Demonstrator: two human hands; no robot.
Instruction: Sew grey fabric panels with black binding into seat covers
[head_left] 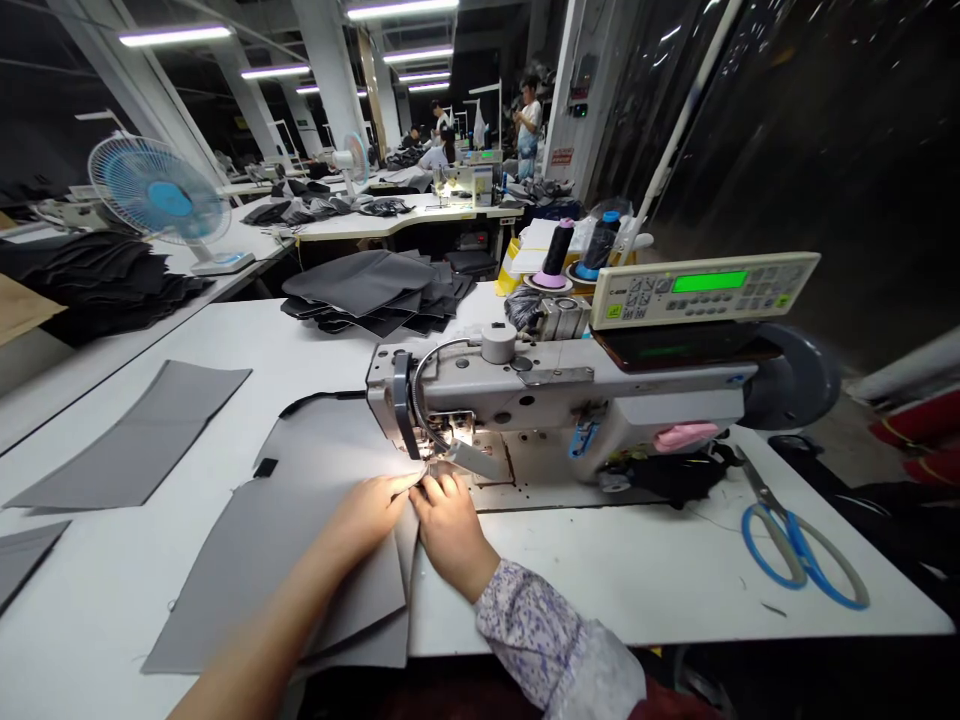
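A large grey fabric panel (pixel 247 550) lies on the white table, with its right edge running under the head of the sewing machine (pixel 480 375). My left hand (pixel 373 512) is closed on the panel's edge, thumb and fingers pinching it just in front of the needle area. Close beside it, my right hand (pixel 452 528) has its fingers curled down on the same edge. The fingertips of both hands nearly meet under the machine's lamp. A black strip (pixel 322 397) borders the panel's far edge, and a small black tab (pixel 265 467) sits at its left side. The needle itself is hard to make out.
Blue-handled scissors (pixel 799 550) lie at the right. Behind the machine are a stack of dark panels (pixel 375 290) and thread cones (pixel 556 250). More grey pieces (pixel 135 440) lie at the left, near a fan (pixel 161 195). Several people stand or sit far back.
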